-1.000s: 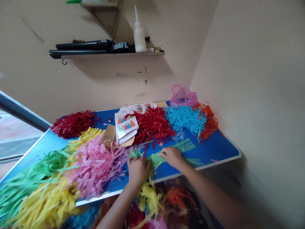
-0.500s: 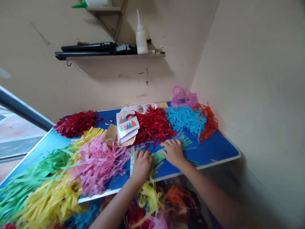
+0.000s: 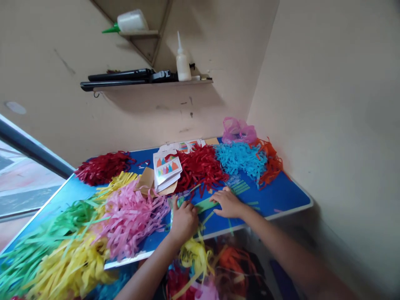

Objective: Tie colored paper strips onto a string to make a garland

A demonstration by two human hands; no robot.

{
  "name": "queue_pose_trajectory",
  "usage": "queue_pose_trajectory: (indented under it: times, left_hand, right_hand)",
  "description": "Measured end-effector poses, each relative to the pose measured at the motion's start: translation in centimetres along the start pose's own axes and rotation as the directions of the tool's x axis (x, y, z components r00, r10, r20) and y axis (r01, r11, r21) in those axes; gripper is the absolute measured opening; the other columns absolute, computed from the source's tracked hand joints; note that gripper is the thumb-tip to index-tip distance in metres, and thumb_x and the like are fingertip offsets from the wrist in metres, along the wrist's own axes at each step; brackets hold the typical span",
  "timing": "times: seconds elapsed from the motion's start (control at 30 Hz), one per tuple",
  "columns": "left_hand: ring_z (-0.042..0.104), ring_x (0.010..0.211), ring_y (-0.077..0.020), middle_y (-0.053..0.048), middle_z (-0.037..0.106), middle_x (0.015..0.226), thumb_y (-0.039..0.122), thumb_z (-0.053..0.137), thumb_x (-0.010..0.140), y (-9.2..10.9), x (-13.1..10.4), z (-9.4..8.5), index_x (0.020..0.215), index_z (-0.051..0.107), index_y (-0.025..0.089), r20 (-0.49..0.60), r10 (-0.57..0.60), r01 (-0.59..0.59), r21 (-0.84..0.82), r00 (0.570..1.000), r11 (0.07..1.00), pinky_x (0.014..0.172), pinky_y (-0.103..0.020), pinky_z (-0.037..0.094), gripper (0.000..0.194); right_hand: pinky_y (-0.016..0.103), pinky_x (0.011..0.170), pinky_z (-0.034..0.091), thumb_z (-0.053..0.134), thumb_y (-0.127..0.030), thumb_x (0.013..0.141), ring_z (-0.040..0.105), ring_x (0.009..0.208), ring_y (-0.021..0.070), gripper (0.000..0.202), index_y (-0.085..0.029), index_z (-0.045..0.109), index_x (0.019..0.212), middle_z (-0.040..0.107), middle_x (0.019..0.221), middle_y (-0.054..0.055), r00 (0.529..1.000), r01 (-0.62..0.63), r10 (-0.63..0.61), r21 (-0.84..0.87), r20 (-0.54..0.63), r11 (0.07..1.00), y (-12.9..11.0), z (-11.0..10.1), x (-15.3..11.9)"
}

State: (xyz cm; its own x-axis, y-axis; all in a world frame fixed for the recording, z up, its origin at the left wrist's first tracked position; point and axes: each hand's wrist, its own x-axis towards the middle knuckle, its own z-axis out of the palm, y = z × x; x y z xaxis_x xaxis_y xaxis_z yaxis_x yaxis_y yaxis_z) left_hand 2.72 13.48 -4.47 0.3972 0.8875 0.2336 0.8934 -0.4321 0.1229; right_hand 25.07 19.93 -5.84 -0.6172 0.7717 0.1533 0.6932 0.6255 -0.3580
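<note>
Green paper (image 3: 205, 205) between your right hand (image 3: 228, 203), its fingers parted, and left hand (image 3: 184, 218), hold unclear, looks not yet bunched like the pink fringe (image 3: 133, 218) beside your left.

Your green strip (image 3: 207, 205) looked like thin, flat paper, and so did your pink tassels (image 3: 134, 221). Your blue table top (image 3: 281, 196) was smooth and a bit shiny. The pink bag (image 3: 239, 133) was crinkly, see-through plastic. The wall (image 3: 331, 91) looked dull.
</note>
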Motion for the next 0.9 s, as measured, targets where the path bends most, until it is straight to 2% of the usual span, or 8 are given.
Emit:
queue_pose_trajectory:
  times: [0.1, 0.23, 0.43, 0.63, 0.77, 0.83, 0.9]
  left_hand:
    - [0.062, 0.098, -0.0252, -0.004, 0.073, 0.092, 0.027, 0.052, 0.092, -0.9, -0.6, 0.2, 0.088, 0.074, 0.028, -0.013, -0.069, 0.069, -0.04, 0.997, 0.997, 0.108, -0.058, 0.022, 0.022]
    - [0.063, 0.097, -0.0258, -0.006, 0.075, 0.091, 0.035, 0.044, 0.096, -1.8, -0.6, 0.6, 0.083, 0.074, 0.025, -0.021, -0.175, 0.174, -0.044, 0.984, 0.984, 0.097, -0.051, 0.035, 0.034]
    - [0.063, 0.091, -0.0277, -0.008, 0.075, 0.08, 0.036, 0.045, 0.094, -2.0, 0.6, 1.2, 0.073, 0.071, 0.022, -0.031, -0.253, 0.254, 0.014, 0.967, 0.967, 0.091, -0.048, 0.036, 0.037]
    - [0.063, 0.088, -0.0285, -0.007, 0.072, 0.074, 0.038, 0.051, 0.091, -2.2, 0.9, 1.6, 0.069, 0.071, 0.022, -0.017, -0.251, 0.251, 0.044, 0.968, 0.967, 0.088, -0.047, 0.038, 0.033]
    - [0.06, 0.097, -0.0297, -0.008, 0.072, 0.09, 0.034, 0.049, 0.093, -2.1, 0.8, 1.5, 0.087, 0.072, 0.024, -0.053, -0.217, 0.22, 0.057, 0.975, 0.974, 0.097, -0.054, 0.033, 0.026]
    - [0.057, 0.106, -0.0285, -0.006, 0.071, 0.101, 0.027, 0.05, 0.093, -2.1, 0.7, 1.1, 0.097, 0.072, 0.03, -0.054, -0.144, 0.147, 0.055, 0.988, 0.988, 0.106, -0.057, 0.024, 0.023]
    - [0.055, 0.111, -0.027, -0.002, 0.07, 0.103, 0.018, 0.052, 0.089, -2.2, 0.9, 0.6, 0.097, 0.072, 0.036, -0.034, -0.05, 0.052, 0.05, 0.998, 0.997, 0.11, -0.057, 0.018, 0.028]
  right_hand:
    - [0.034, 0.089, 0.032, 0.07, -0.031, 0.083, 0.064, 0.095, 0.0191, 0.008, -0.026, 0.075, 0.087, 0.074, 0.097, 0.0, 0.999, -0.024, 0.024, 0.008, 0.03, 1.0, 0.5, -0.1, 0.4]
    - [0.031, 0.085, 0.033, 0.061, -0.033, 0.092, 0.066, 0.088, 0.0163, 0.02, -0.025, 0.076, 0.081, 0.075, 0.09, -0.001, 0.993, -0.106, 0.105, 0.005, 0.047, 0.994, 1.2, 0.2, 1.5]
    - [0.033, 0.087, 0.033, 0.057, -0.039, 0.095, 0.067, 0.088, 0.0204, 0.027, -0.022, 0.074, 0.084, 0.077, 0.096, 0.005, 0.977, -0.21, 0.212, -0.063, 0.015, 0.976, 0.7, 1.2, 2.8]
    - [0.031, 0.084, 0.034, 0.063, -0.038, 0.089, 0.067, 0.091, 0.0214, 0.018, -0.023, 0.072, 0.086, 0.077, 0.095, 0.003, 0.969, -0.248, 0.249, -0.093, -0.006, 0.964, 0.7, 2.0, 3.2]
    - [0.033, 0.083, 0.033, 0.064, -0.037, 0.09, 0.066, 0.086, 0.0215, 0.017, -0.021, 0.07, 0.09, 0.075, 0.091, 0.005, 0.968, -0.25, 0.246, -0.124, -0.047, 0.96, 0.2, 1.2, 2.8]
    - [0.036, 0.089, 0.031, 0.065, -0.038, 0.089, 0.063, 0.095, 0.0232, 0.019, -0.021, 0.069, 0.097, 0.073, 0.1, 0.007, 0.978, -0.202, 0.193, -0.147, -0.075, 0.968, -0.4, 0.4, 2.2]
    - [0.039, 0.096, 0.027, 0.067, -0.039, 0.087, 0.057, 0.106, 0.024, 0.02, -0.024, 0.069, 0.1, 0.07, 0.109, 0.006, 0.994, -0.091, 0.08, -0.167, -0.069, 0.982, -0.9, -0.2, 1.6]
